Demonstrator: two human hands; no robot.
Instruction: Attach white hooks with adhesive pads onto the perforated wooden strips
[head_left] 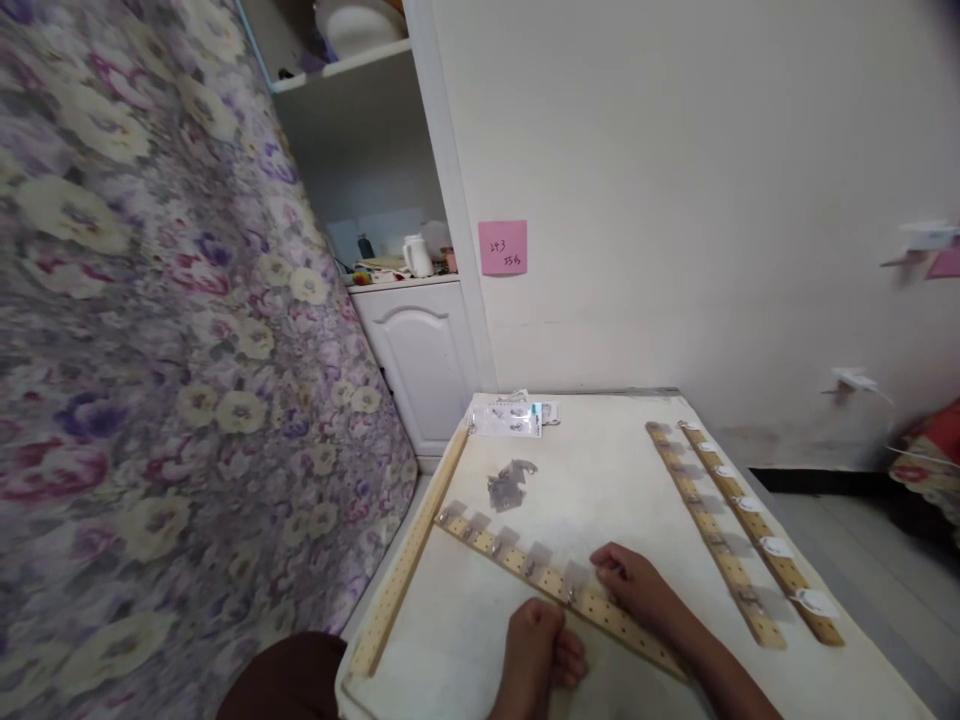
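Note:
A pale wooden strip with rows of holes (607,618) lies slantwise across the table in front of me. Several small clear plastic pieces with metal fittings (531,562) are set along its left and middle part. My left hand (536,645) is curled at the strip's near edge, close to the last clear piece (576,580). Over the far edge, my right hand (630,580) bends its fingers beside that same piece. Whatever either hand might hold is hidden or too small to make out. Beyond the strip lies a small heap of clear and metal pieces (510,487).
Another holed strip (409,560) runs along the table's left edge. At right lie a strip with clear pieces (701,520) and one with white round pieces (780,570). Clear packets (506,418) sit at the back. A floral curtain (187,350) hangs left; a wall stands behind.

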